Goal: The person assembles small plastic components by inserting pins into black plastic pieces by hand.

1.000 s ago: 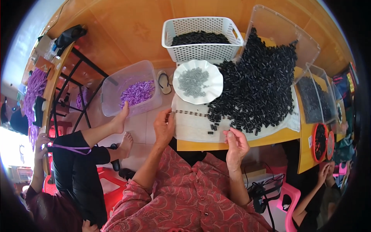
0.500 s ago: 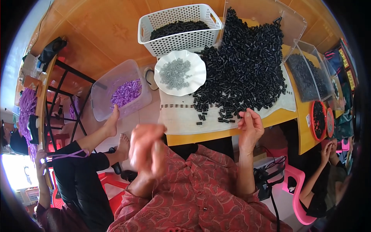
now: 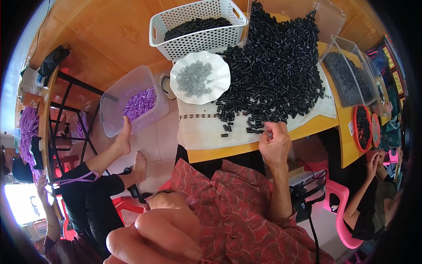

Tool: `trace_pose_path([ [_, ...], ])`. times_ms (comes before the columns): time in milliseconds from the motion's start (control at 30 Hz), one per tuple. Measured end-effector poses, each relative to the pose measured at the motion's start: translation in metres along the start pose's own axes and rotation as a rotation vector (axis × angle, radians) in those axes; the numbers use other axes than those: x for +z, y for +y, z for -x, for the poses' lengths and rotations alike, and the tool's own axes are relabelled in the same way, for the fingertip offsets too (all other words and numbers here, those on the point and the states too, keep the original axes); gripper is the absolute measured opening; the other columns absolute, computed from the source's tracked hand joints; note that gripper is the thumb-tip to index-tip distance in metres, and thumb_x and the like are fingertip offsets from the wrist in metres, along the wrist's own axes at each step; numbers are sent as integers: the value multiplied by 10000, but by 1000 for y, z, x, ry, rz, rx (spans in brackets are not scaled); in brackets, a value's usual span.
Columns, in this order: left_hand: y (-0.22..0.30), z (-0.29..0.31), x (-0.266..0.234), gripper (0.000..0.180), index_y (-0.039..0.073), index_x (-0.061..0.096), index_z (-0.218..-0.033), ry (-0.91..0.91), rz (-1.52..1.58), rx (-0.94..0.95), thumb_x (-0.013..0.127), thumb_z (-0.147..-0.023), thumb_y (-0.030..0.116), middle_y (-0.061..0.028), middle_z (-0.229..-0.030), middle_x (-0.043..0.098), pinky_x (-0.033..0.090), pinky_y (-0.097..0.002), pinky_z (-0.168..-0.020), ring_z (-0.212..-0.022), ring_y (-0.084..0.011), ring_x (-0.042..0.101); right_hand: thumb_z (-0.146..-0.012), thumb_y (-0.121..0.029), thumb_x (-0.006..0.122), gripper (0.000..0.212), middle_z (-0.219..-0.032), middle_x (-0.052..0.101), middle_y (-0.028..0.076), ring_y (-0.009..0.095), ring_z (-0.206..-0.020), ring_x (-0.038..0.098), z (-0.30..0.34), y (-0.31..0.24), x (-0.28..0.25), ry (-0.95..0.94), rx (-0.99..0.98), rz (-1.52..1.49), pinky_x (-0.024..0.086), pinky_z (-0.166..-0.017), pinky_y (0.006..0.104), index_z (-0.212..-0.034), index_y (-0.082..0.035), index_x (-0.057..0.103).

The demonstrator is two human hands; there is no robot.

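Note:
A heap of short black tubes [image 3: 274,66] covers much of a white cloth [image 3: 198,132] on the table. At its near edge, by a few loose tubes, my right hand [image 3: 276,143] has its thumb and fingers bent together; what they pinch, if anything, is hidden. My left hand [image 3: 160,233] is raised large and close over the lower left, fingers curled in, and I cannot make out whether it holds anything. A white scalloped bowl [image 3: 223,83] of small clear grey pieces [image 3: 193,79] stands left of the heap.
Behind the bowl is a white perforated basket [image 3: 198,39] with black tubes. A clear tub [image 3: 110,119] of purple pieces sits on the floor at left, near a seated person's bare foot. Clear boxes [image 3: 351,79] and a red tray [image 3: 361,132] stand at right, near another person.
My left hand has come down and back, closer to the camera. My right hand has moved slightly left and turned down toward the loose tubes. The view has shifted slightly.

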State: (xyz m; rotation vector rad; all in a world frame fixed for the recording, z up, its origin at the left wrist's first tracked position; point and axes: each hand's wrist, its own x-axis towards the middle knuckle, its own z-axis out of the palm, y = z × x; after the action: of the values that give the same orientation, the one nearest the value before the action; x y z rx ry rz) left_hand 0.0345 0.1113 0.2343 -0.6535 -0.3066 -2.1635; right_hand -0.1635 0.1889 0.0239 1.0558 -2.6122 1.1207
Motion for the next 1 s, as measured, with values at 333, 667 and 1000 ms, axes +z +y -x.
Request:
trace_pose_path([
  [333,21,16,-19,80,199,628,-888,-74,-412,258,645,-825,153,-30,-905,550,377,-292,-595,-748,-217,518,-803,80,591,222,-856,627,88,130,-642,595,8,-20,17,-68,-31,-439,462,-546,239,-1002,-1,648],
  [667,-2,-13,-40,174,80,495,-612,381,2320,151,554,-748,-11,-78,-727,605,439,-289,-549,-650,-222,599,-823,60,595,149,-831,619,92,139,-653,589,-6,-8,-4,119,90,-370,471,-574,250,-952,9,649],
  [1000,28,21,-190,130,-7,644,-899,217,3937,1120,675,-773,0,-116,-841,592,496,-318,-565,-659,-230,601,-802,56,637,128,-845,603,84,132,-659,592,1,-28,8,-76,42,-351,473,-573,237,-920,7,649],
])
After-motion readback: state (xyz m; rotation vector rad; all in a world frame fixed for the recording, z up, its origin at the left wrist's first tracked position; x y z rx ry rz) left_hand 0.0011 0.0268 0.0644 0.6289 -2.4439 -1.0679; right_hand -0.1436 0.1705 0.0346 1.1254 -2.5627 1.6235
